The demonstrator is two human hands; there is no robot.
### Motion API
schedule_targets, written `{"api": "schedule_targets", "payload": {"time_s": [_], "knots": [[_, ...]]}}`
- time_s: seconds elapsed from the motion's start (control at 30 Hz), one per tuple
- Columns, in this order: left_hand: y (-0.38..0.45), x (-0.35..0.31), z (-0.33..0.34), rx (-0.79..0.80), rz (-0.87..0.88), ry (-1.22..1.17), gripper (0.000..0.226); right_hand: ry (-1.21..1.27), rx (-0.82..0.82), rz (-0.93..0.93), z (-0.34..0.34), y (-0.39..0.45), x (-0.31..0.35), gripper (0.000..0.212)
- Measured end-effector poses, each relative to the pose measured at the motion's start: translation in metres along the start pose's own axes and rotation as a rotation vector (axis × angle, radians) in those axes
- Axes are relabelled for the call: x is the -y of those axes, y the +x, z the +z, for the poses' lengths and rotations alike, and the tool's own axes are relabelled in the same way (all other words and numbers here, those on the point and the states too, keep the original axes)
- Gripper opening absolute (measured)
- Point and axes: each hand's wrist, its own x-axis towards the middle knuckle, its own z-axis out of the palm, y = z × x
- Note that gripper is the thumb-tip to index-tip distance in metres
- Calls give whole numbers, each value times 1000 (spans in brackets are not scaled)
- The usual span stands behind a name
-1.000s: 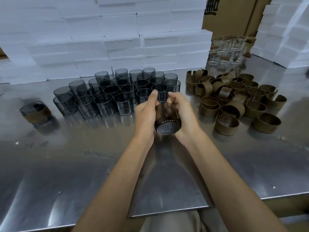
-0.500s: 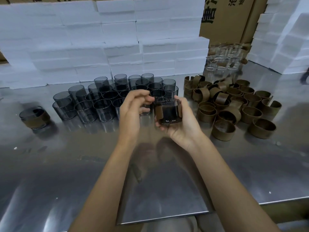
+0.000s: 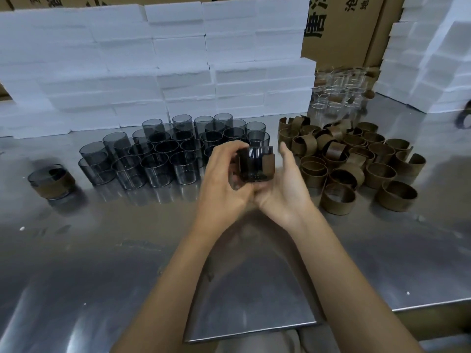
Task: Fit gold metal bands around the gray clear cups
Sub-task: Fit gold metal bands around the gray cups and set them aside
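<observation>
Holding a gray clear cup (image 3: 254, 163) above the steel table (image 3: 76, 250), both hands meet at mid-frame. A gold metal band (image 3: 268, 165) wraps the cup's right side; its edge shows as a vertical line on the front of the cup wall, so the band is open toward the viewer. The cup stands roughly upright, rim up.

Left hand (image 3: 224, 184): fingers curled round the cup's left side and far rim, thumb in front near the base. Grip is plainly on the cup.

Right hand (image 3: 283, 189): palm turned inward, fingers fairly straight and pointing up, just beside the band. The cup's base sits on the lower fingers where the two hands touch. Cannot tell whether the upper fingers press the band or stand slightly off it.

Behind and left of the hands: a cluster of unbanded gray cups (image 3: 158, 159), upright, packed close, some rows deep. Far left, alone: one finished banded cup (image 3: 52, 180) standing on the table.

Right of the hands: a heap of loose gold bands (image 3: 356, 159), most standing on edge, some nested or tipped. Beyond them, blurred, a group of colourless clear glasses (image 3: 336, 93).

Back of table: stacked white foam blocks (image 3: 178, 72) forming a wall; more foam blocks at right (image 3: 433, 59). Cardboard cartons (image 3: 344, 26) with printed characters stand between.
</observation>
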Motion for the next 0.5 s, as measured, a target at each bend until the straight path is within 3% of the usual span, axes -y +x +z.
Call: {"api": "schedule_targets", "payload": {"time_s": [0.13,0.2,0.3,0.37,0.5], "knots": [[3,2,-6,31,-191,-264,71,12,73,44,3,-5,4,67],[3,4,-5,54,-232,-311,76,6,18,-23,4,-4,3,59],[3,4,-3,18,-216,-188,82,-98,-77,-165,8,-3,2,44],[3,5,-1,-19,-205,-175,78,-228,-141,-253,11,-2,-2,45],[6,7,-2,-37,-312,-408,71,-321,-178,-339,13,0,-8,38]]}}
